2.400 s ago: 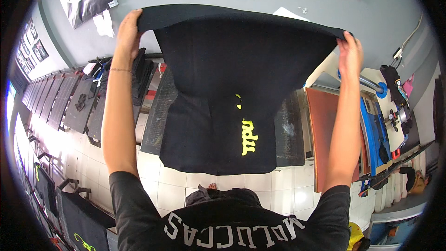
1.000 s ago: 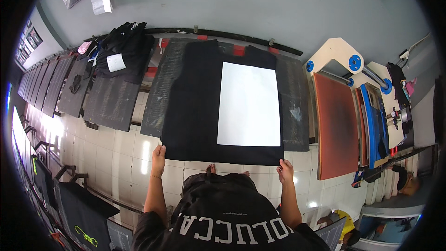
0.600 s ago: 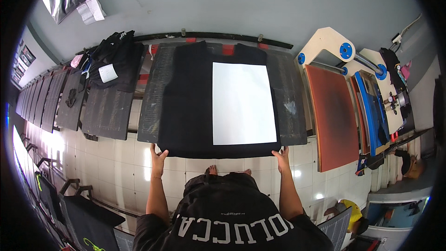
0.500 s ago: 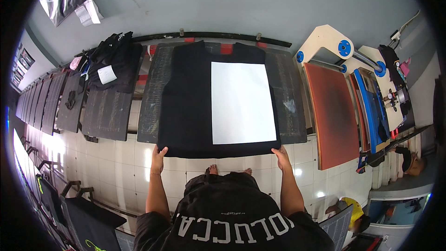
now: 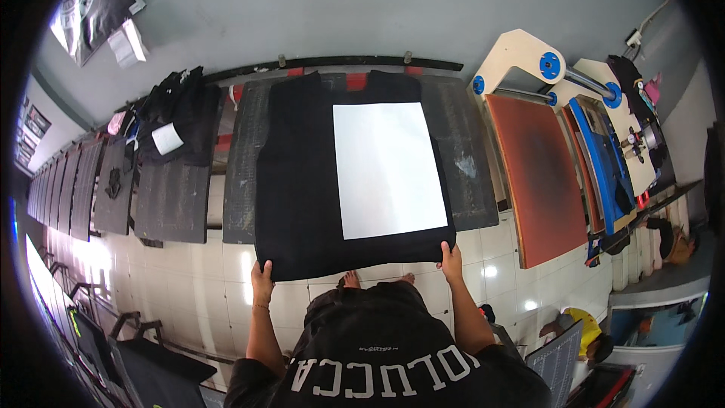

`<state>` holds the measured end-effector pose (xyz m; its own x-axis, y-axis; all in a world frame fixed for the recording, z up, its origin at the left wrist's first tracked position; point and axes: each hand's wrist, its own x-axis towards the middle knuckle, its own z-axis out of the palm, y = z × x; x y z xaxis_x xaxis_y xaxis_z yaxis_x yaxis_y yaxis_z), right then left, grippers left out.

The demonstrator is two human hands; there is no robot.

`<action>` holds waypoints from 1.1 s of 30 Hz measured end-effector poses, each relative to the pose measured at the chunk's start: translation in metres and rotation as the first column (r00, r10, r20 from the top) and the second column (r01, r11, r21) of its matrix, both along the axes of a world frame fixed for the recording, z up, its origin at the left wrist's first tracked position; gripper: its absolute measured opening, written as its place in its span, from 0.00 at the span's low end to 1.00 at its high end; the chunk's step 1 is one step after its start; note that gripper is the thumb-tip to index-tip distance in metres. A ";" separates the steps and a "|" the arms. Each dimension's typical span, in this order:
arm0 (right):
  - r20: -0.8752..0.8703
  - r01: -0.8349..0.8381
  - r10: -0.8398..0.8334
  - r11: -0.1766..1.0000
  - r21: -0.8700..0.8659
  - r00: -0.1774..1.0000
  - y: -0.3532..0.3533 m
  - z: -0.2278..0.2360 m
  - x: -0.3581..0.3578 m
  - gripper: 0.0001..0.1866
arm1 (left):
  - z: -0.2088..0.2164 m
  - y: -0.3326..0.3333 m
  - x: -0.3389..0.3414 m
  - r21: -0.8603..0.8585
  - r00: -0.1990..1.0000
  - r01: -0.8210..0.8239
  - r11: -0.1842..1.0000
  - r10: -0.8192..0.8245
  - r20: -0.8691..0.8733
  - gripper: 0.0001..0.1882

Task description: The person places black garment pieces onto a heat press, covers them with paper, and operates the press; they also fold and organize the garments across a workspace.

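A black shirt [image 5: 298, 174] lies spread over a dark, worn board [image 5: 468, 162], its neck end at the far side. On its right half rests a blank white sheet [image 5: 389, 170]. The near hem hangs past the board's front edge, stretched between my hands. My left hand [image 5: 262, 282] pinches the left hem corner, thumb on top. At the right corner my right hand [image 5: 450, 263] grips the cloth the same way. The left corner sits a little nearer to me than the right one.
Left of the board, a heap of black garments [image 5: 177, 109] covers part of another board [image 5: 172, 196], with more boards beyond. At the right stands a wooden-framed machine [image 5: 521, 57] beside a reddish panel [image 5: 536, 181] and blue frames [image 5: 600, 159]. A person in yellow [image 5: 585, 332] is at lower right.
Both hands have drawn the hem nearer to me, the left corner more than the right. The sheet has come slightly nearer with the cloth. The whole view has also tilted a little.
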<state>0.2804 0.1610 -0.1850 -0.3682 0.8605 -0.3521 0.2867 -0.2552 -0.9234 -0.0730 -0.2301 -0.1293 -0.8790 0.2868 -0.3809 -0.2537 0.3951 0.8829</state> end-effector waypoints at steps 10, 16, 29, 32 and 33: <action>0.047 -0.059 0.067 0.984 -0.166 0.997 0.013 -0.048 0.068 0.13 | -0.116 -0.059 -0.010 -0.232 0.775 0.560 0.795 -0.404 0.485 0.05; 0.493 0.000 0.047 0.996 -0.093 0.869 -0.036 -0.084 0.120 0.10 | 0.019 0.132 0.061 -0.190 0.443 0.897 0.400 -0.792 0.421 0.17; 0.210 0.885 -0.862 0.431 -0.174 0.461 -0.223 -0.013 0.186 0.12 | 0.053 0.412 0.225 -0.174 -0.572 0.785 -0.595 -0.803 0.167 0.13; 0.148 0.945 -0.947 0.249 -0.214 0.284 -0.294 0.029 0.173 0.14 | 0.046 0.412 0.270 -0.235 -0.776 0.596 -0.767 -0.626 0.077 0.14; 0.142 0.963 -0.969 0.170 -0.208 0.202 -0.318 0.043 0.159 0.14 | 0.034 0.412 0.281 -0.221 -0.842 0.515 -0.828 -0.537 0.047 0.15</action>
